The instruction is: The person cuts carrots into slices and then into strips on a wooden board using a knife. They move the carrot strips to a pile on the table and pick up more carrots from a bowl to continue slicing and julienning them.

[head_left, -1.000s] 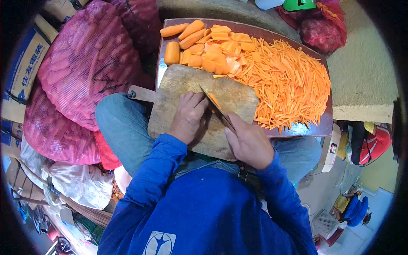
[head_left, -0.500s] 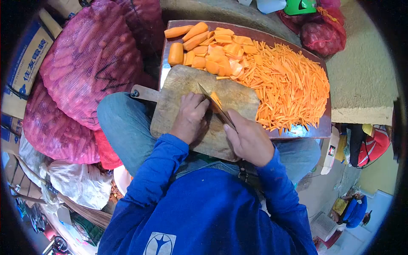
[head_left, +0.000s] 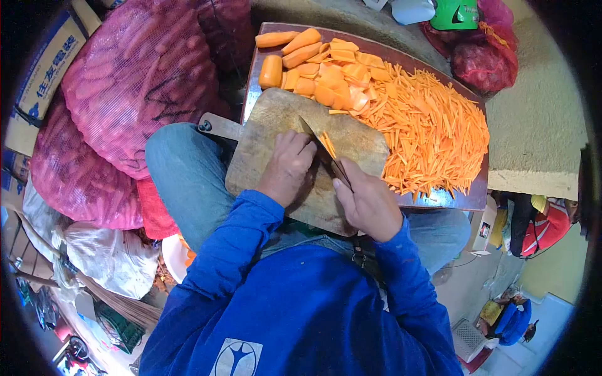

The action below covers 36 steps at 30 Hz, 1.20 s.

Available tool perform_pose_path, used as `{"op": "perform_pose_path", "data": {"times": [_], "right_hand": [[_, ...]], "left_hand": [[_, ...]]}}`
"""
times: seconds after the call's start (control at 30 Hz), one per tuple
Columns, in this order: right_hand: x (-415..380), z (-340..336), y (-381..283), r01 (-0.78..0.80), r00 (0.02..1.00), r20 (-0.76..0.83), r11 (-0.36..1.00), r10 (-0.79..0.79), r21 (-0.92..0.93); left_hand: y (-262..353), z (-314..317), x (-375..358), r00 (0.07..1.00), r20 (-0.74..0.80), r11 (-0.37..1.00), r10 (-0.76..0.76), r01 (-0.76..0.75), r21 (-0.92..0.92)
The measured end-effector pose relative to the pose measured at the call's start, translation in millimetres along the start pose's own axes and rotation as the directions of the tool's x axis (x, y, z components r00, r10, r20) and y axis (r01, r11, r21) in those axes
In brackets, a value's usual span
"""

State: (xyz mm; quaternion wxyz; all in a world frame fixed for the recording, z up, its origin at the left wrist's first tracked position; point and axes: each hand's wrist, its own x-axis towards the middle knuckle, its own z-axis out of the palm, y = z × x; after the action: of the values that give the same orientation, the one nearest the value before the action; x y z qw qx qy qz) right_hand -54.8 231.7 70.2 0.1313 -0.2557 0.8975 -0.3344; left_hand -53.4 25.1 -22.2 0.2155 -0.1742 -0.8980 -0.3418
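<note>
A worn wooden cutting board rests on my lap. My right hand grips a knife whose blade lies across the board, with thin carrot slices at its right side. My left hand presses down on the carrot piece at the blade's left, fingers curled over it so the piece is mostly hidden. Beyond the board, a dark tray holds a large heap of carrot strips, flat carrot slabs and whole peeled carrot chunks.
Big red mesh sacks of carrots are stacked at my left, beside a cardboard box. A white plastic bag and a broom lie at lower left. Another red mesh sack and a green item sit behind the tray.
The knife has kept working through the carrot under my left hand, with both hands staying close together on the board. The view shifted slightly, moving everything a little to the right.
</note>
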Motion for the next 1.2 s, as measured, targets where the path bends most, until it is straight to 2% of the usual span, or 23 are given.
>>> {"op": "perform_pose_path", "data": {"times": [0.17,0.27,0.33,0.47,0.53,0.57,0.63,0.73,0.97,1.07,1.2], "right_hand": [[2,-3,0,0.047,0.999,-0.013,0.999,-0.046,0.008],[-4,0,-1,-0.012,1.0,0.025,1.0,0.013,-0.022],[3,5,5,0.058,0.998,-0.026,0.998,-0.059,-0.027],[-6,-4,-3,0.068,0.998,-0.018,0.998,-0.068,0.007],[-13,-5,-6,-0.038,0.999,0.029,0.999,0.038,0.017],[-10,-2,-2,-0.042,0.999,0.028,0.999,0.042,0.016],[0,6,8,0.042,0.998,-0.04,0.999,-0.041,0.018],[-2,-1,3,0.031,0.999,-0.032,0.997,-0.029,0.07],[2,8,12,0.012,1.0,-0.024,1.0,-0.012,0.027],[1,2,6,0.063,0.998,-0.033,0.996,-0.061,0.063],[-2,6,9,0.004,1.0,-0.005,0.996,-0.004,0.087]], "left_hand": [[5,1,1,1.0,-0.009,0.999,-0.027,0.027,0.02],[3,-1,-3,1.0,0.004,0.999,-0.027,0.026,0.038],[3,0,-2,1.0,0.004,0.999,-0.002,0.002,0.048],[3,0,-1,1.0,0.005,0.999,-0.023,0.023,0.048],[4,0,-3,1.0,0.01,0.999,-0.028,0.027,0.047],[4,-1,-3,0.999,0.023,0.998,-0.032,0.031,0.05],[5,-1,-1,0.999,0.037,0.998,-0.029,0.027,0.053],[4,-3,0,1.0,0.013,0.998,-0.015,0.014,0.063],[3,1,-3,1.0,0.021,0.997,-0.017,0.016,0.07],[5,1,-1,1.0,0.006,0.997,-0.03,0.029,0.077],[4,-4,-2,0.999,0.037,0.997,-0.039,0.036,0.073]]}}
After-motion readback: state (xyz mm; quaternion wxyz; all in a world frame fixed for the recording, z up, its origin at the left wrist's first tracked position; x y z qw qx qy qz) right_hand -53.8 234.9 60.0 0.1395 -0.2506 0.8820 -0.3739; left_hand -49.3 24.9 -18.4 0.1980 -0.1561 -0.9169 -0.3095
